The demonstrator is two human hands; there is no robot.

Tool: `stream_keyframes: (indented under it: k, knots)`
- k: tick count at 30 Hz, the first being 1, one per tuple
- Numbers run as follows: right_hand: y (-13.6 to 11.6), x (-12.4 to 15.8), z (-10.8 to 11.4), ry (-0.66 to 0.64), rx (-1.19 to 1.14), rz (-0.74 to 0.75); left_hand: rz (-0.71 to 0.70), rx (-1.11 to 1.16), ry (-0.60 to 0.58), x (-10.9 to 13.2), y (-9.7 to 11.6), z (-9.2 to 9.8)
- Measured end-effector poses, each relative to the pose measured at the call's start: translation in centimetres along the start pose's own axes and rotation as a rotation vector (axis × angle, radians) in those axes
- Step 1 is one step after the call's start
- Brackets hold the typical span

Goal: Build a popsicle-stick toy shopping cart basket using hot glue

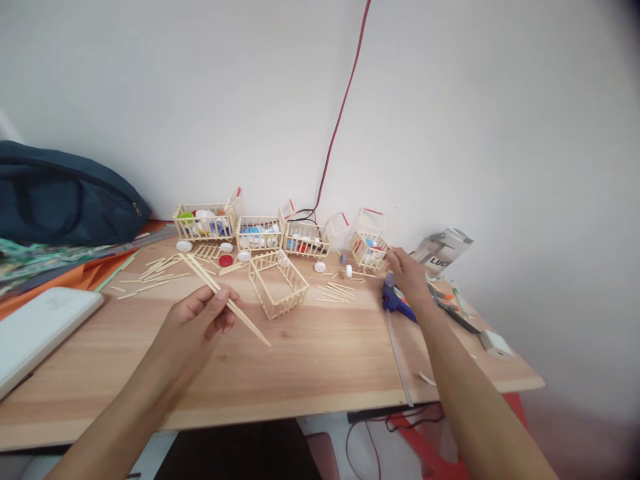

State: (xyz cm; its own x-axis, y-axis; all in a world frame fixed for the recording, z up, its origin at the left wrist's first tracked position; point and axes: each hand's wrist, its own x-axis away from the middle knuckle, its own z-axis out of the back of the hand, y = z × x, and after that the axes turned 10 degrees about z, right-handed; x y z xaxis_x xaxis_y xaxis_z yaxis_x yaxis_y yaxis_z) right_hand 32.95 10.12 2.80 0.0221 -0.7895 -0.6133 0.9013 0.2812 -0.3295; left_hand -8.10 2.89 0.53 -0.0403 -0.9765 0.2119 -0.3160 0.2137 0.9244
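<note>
My left hand [200, 320] is closed in a pinch on a couple of long wooden sticks [227, 301] that slant over the wooden table [310, 360]. My right hand [407, 273] rests on a blue glue gun [395, 300] at the right, fingers curled around its top. An open stick-built basket [278, 284] stands between the two hands. Behind it is a row of several similar stick carts [260, 232] filled with coloured bottle caps.
Loose sticks [150, 273] and caps [226, 260] lie scattered at the back left. A dark blue bag [60, 197] and coloured paper sheets [50, 263] sit at the far left, a white tablet-like slab [35, 327] near it. A red cable [345, 107] climbs the wall. A grey box [443, 248] and tools lie at right.
</note>
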Motion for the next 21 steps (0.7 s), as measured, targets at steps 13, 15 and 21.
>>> stream_keyframes:
  k: [13,15,21]
  knots:
    - [-4.5,-1.3,10.3,0.005,-0.437,-0.236,-0.059,0.001,0.066,-1.4,-0.2,0.9]
    - [-5.2,-1.9,11.6,0.001,-0.514,-0.23,-0.067,-0.013,0.068,-1.5,-0.4,1.0]
    - [-7.4,-3.7,14.5,-0.017,-0.737,-0.117,-0.089,-0.013,0.073,-1.0,-0.1,0.9]
